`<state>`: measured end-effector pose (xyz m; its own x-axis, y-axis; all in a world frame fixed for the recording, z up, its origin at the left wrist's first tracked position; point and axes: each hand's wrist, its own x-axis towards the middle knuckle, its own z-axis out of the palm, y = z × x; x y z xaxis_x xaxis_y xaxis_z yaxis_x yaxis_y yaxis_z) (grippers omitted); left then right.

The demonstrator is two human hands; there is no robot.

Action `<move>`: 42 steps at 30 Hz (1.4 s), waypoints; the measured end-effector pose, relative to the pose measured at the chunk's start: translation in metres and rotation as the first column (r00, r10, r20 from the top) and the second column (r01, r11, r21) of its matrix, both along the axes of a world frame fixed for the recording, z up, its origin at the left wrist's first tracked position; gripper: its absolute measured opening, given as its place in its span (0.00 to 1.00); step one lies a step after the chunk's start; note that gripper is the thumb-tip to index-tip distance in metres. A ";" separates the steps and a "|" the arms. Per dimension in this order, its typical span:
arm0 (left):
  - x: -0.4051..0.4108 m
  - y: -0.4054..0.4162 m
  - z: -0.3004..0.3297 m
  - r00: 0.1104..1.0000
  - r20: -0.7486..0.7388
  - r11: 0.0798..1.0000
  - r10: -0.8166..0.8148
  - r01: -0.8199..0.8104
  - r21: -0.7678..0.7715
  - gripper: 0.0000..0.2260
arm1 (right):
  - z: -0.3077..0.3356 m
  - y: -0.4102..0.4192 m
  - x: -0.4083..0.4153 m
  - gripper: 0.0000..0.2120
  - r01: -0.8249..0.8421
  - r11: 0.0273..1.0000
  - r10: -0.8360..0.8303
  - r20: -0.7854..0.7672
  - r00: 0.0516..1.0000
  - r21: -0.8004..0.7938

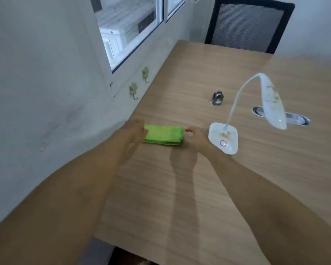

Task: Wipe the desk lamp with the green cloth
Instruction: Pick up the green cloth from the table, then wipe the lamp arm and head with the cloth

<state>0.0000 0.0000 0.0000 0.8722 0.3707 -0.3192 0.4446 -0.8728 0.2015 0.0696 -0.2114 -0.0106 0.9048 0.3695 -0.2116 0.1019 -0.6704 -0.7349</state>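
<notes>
A folded green cloth (163,135) lies flat on the wooden desk (218,178) near its left edge. My left hand (135,131) touches the cloth's left end, its fingers on the fabric. My right hand (196,137) hovers just right of the cloth with fingers apart, holding nothing. The white desk lamp stands right of that hand: its flat base (223,137) carries crumbs and a red ring button. A curved neck leads to the long head (273,104), which bears brownish specks.
A small metal clip-like object (217,97) sits behind the lamp base. An oval cable port (294,116) is set in the desk under the lamp head. A black mesh chair (248,25) stands at the far end. The wall with two hooks (139,83) runs along the left.
</notes>
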 end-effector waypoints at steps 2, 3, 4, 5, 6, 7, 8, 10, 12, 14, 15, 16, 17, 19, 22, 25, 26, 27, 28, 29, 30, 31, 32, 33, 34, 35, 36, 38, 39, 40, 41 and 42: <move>0.009 0.006 -0.005 1.000 -0.013 1.000 0.008 -0.008 0.001 0.22 | -0.005 0.012 0.011 0.17 -0.045 0.997 0.044 -0.014 0.999 -0.070; 0.013 0.009 -0.010 1.000 -0.020 1.000 0.003 -0.003 -0.005 0.24 | -0.008 0.016 0.016 0.20 -0.087 0.989 0.086 -0.012 0.996 -0.120; 0.015 0.008 -0.010 1.000 -0.022 1.000 -0.016 0.015 -0.016 0.25 | -0.007 0.019 0.018 0.24 -0.119 0.979 0.117 -0.021 0.993 -0.165; 0.019 0.010 -0.014 0.999 -0.032 0.999 -0.028 0.027 -0.028 0.26 | -0.012 0.023 0.024 0.28 -0.157 0.966 0.153 -0.036 0.988 -0.204; 0.021 0.010 -0.018 0.999 -0.044 0.999 -0.031 0.029 -0.038 0.27 | -0.014 0.025 0.026 0.31 -0.184 0.954 0.175 -0.056 0.983 -0.235; 0.022 0.011 -0.022 0.999 -0.046 0.999 -0.027 0.025 -0.041 0.28 | -0.016 0.026 0.030 0.34 -0.203 0.945 0.191 -0.072 0.979 -0.258; 0.023 0.010 -0.023 0.999 -0.043 0.999 -0.018 0.017 -0.033 0.29 | -0.017 0.027 0.030 0.35 -0.221 0.935 0.208 -0.077 0.975 -0.279; 0.024 0.009 -0.026 1.000 -0.012 1.000 -0.018 0.018 -0.017 0.31 | -0.019 0.028 0.031 0.34 -0.260 0.913 0.257 -0.052 0.965 -0.314; 0.025 0.009 -0.027 0.999 0.005 0.999 -0.045 0.045 0.007 0.31 | -0.019 0.028 0.030 0.33 -0.264 0.907 0.283 0.010 0.959 -0.328; 0.025 0.007 -0.024 0.998 0.007 0.998 -0.057 0.057 0.011 0.27 | -0.018 0.028 0.029 0.31 -0.240 0.918 0.268 0.047 0.962 -0.315; 0.024 0.005 -0.021 0.999 0.015 0.999 -0.051 0.051 0.003 0.25 | -0.017 0.028 0.029 0.30 -0.227 0.921 0.259 0.062 0.964 -0.317; 0.023 0.002 -0.018 0.999 0.027 0.999 -0.041 0.041 -0.007 0.23 | -0.015 0.028 0.027 0.28 -0.217 0.922 0.252 0.070 0.965 -0.319; 0.022 0.000 -0.015 0.998 0.049 0.999 -0.034 0.035 -0.017 0.22 | -0.012 0.026 0.026 0.25 -0.203 0.925 0.240 0.080 0.967 -0.321; 0.020 -0.005 -0.007 0.996 0.090 0.998 -0.019 0.024 -0.052 0.19 | -0.006 0.022 0.021 0.19 -0.184 0.936 0.219 0.089 0.972 -0.300; 0.014 -0.012 0.007 0.995 0.099 0.988 0.018 -0.002 -0.155 0.14 | -0.001 0.010 0.014 0.11 -0.149 0.969 0.168 0.084 0.982 -0.198; 0.006 -0.018 0.021 0.995 0.099 0.978 0.005 0.016 -0.210 0.11 | 0.010 -0.008 0.002 0.04 -0.080 0.997 0.080 -0.011 0.997 0.014; 0.003 -0.023 0.026 0.995 0.100 0.974 0.004 0.019 -0.226 0.11 | 0.015 -0.016 -0.003 0.05 -0.056 0.997 0.059 -0.051 0.997 0.061; 0.001 -0.029 0.031 0.995 0.100 0.969 -0.003 0.027 -0.245 0.11 | 0.019 -0.026 -0.007 0.08 -0.033 0.995 0.041 -0.083 0.996 0.098; 0.000 -0.035 0.036 0.995 0.097 0.962 -0.006 0.032 -0.272 0.10 | 0.023 -0.034 -0.010 0.08 0.002 0.991 0.014 -0.117 0.993 0.137; -0.001 -0.041 0.039 0.996 0.086 0.949 0.003 0.024 -0.314 0.09 | 0.025 -0.041 -0.013 0.06 0.051 0.981 -0.021 -0.161 0.987 0.187; -0.002 -0.049 0.043 0.998 0.065 0.928 0.023 0.003 -0.372 0.07 | 0.027 -0.049 -0.016 0.03 0.131 0.961 -0.075 -0.227 0.971 0.244; -0.003 -0.057 0.046 0.998 0.039 0.903 0.047 -0.026 -0.430 0.05 | 0.028 -0.057 -0.019 0.03 0.225 0.926 -0.123 -0.319 0.940 0.305; -0.004 -0.064 0.048 0.997 0.018 0.874 0.069 -0.051 -0.482 0.03 | 0.028 -0.065 -0.021 0.08 0.321 0.878 -0.154 -0.425 0.892 0.356; -0.003 -0.072 0.048 0.996 0.003 0.846 0.085 -0.070 -0.529 0.04 | 0.028 -0.073 -0.023 0.13 0.413 0.821 -0.170 -0.521 0.836 0.395; -0.003 -0.079 0.047 0.995 -0.015 0.813 0.102 -0.092 -0.575 0.04 | 0.027 -0.079 -0.024 0.16 0.488 0.765 -0.177 -0.592 0.786 0.420; -0.003 -0.087 0.045 0.993 -0.033 0.781 0.113 -0.110 -0.615 0.04 | 0.027 -0.086 -0.026 0.17 0.554 0.710 -0.192 -0.637 0.746 0.435; -0.002 -0.094 0.043 0.991 -0.053 0.745 0.123 -0.127 -0.654 0.05 | 0.028 -0.093 -0.029 0.15 0.612 0.656 -0.209 -0.673 0.709 0.441; 0.000 -0.110 0.038 0.988 -0.084 0.681 0.131 -0.151 -0.717 0.06 | 0.028 -0.107 -0.035 0.10 0.717 0.526 -0.212 -0.746 0.631 0.457; 0.001 -0.116 0.036 0.986 -0.096 0.655 0.134 -0.161 -0.738 0.05 | 0.027 -0.111 -0.038 0.09 0.751 0.456 -0.185 -0.775 0.605 0.477; 0.002 -0.123 0.034 0.985 -0.108 0.632 0.134 -0.169 -0.757 0.04 | 0.026 -0.116 -0.041 0.08 0.769 0.386 -0.145 -0.790 0.596 0.509; 0.003 -0.131 0.032 0.983 -0.122 0.606 0.136 -0.180 -0.775 0.04 | 0.025 -0.120 -0.043 0.09 0.776 0.322 -0.099 -0.796 0.597 0.542; 0.004 -0.138 0.030 0.980 -0.135 0.576 0.147 -0.196 -0.794 0.04 | 0.023 -0.123 -0.045 0.11 0.779 0.265 -0.063 -0.796 0.602 0.568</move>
<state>0.0041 -0.1383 0.0300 0.7947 0.0852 -0.6010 0.5985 -0.2751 0.7524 0.0251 -0.3345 0.0126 0.7953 0.2447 -0.5546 -0.5899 0.5230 -0.6152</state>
